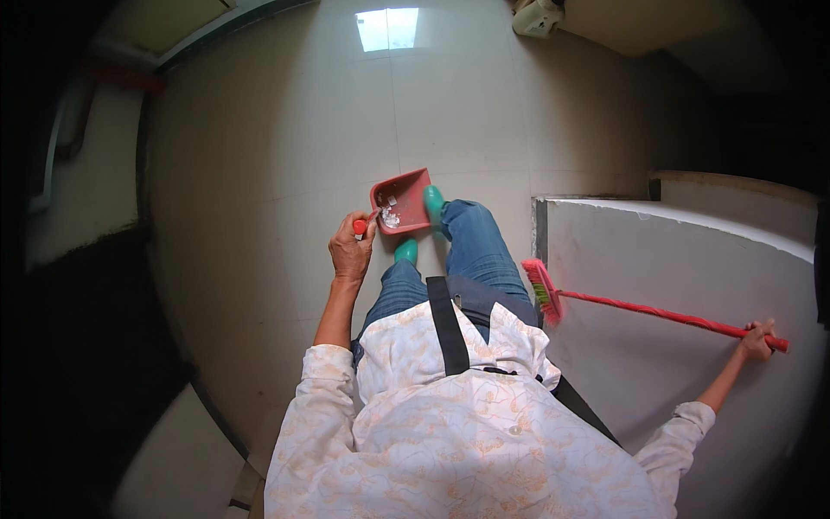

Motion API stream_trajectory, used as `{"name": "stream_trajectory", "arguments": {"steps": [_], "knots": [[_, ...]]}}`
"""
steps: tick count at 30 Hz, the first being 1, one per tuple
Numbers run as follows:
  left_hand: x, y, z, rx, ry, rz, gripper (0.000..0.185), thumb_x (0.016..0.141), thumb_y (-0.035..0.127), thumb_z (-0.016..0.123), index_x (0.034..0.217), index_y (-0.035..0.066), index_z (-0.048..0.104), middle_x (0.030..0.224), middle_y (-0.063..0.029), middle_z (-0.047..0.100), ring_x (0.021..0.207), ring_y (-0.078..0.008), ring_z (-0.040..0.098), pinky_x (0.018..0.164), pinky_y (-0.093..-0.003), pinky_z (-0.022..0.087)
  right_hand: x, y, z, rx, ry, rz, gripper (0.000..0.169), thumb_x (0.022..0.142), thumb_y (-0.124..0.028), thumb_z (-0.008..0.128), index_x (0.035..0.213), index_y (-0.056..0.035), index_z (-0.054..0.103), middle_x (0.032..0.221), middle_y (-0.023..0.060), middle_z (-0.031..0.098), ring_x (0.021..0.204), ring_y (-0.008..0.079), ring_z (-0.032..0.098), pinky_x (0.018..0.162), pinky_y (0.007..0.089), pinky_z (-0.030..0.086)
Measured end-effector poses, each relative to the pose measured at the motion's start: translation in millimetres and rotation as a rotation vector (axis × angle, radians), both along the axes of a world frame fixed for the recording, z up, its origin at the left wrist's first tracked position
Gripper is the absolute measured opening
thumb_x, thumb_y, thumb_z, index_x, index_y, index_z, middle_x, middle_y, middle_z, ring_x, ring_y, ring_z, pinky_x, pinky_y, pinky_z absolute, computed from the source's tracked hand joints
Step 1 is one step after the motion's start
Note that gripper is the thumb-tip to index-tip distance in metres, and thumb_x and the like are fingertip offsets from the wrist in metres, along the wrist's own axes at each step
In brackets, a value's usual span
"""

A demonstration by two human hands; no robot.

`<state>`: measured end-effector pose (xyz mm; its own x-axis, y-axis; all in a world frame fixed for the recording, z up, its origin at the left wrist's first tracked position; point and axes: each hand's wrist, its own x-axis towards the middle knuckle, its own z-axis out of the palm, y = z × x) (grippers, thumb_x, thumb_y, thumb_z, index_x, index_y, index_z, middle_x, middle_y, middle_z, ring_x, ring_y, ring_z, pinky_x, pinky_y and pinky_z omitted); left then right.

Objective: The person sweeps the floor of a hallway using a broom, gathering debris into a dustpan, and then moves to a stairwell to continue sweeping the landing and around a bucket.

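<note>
My left hand is closed around the red handle of a long-handled dustpan, near its top end. Below it the red plastic dustpan hangs or rests in front of my feet; its height above the floor cannot be told. White scraps and debris lie in the pan. Out to the right, my right hand grips a red broom handle near its end. The broom has pink and green bristles, which point away from that hand, beside my right thigh.
Pale floor tiles stretch ahead, with a bright reflection on them. A low grey wall or ledge stands at the right, close to the broom. A pale plastic jug is at the top right. Dark-edged walls run along the left.
</note>
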<state>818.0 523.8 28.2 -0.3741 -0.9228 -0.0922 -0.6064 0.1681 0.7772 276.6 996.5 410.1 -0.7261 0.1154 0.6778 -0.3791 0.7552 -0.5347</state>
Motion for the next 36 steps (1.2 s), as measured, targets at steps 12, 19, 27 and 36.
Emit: {"name": "stream_trajectory", "arguments": {"steps": [12,19,27,36], "knots": [[1.5,-10.0,-10.0,0.009,-0.031,-0.007,0.023,0.077,0.010,0.073,0.097,0.009,0.061,0.087,-0.0085,0.066,0.074,-0.0278,0.064,0.069,-0.0349,0.051,-3.7,7.4,-8.0,0.019,0.014,-0.007,0.038,0.088,-0.022,0.067,0.064,0.0033,0.052,0.055,0.0116,0.056,0.043,0.0171,0.052,0.040,0.0293,0.048],[27.6,-15.5,-2.1,0.031,-0.018,0.044,0.022,0.078,0.010,0.074,0.097,0.010,0.062,0.083,-0.0087,0.067,0.071,-0.0268,0.065,0.067,-0.0332,0.052,-5.9,15.0,-14.6,-0.031,-0.037,0.090,0.040,0.088,-0.024,0.068,0.062,0.0015,0.049,0.055,0.0107,0.056,0.043,0.0166,0.052,0.039,0.0289,0.047],[45.3,-8.5,-4.6,-0.042,-0.019,0.000,0.021,0.078,0.009,0.074,0.095,0.008,0.064,0.079,-0.0062,0.066,0.068,-0.0138,0.061,0.066,-0.0285,0.051,-5.9,30.5,-22.5,-0.010,0.023,0.058,0.043,0.086,-0.027,0.071,0.061,0.0018,0.050,0.055,0.0102,0.056,0.042,0.0167,0.052,0.039,0.0286,0.048],[33.5,0.6,-2.5,-0.047,-0.081,-0.001,0.020,0.078,0.010,0.072,0.094,0.009,0.061,0.084,-0.0115,0.066,0.071,-0.0308,0.064,0.065,-0.0362,0.051,-17.3,52.0,-28.0,-0.048,0.001,0.046,0.040,0.086,-0.025,0.071,0.065,0.0021,0.051,0.055,0.0108,0.056,0.041,0.0171,0.051,0.038,0.0285,0.047]]}}
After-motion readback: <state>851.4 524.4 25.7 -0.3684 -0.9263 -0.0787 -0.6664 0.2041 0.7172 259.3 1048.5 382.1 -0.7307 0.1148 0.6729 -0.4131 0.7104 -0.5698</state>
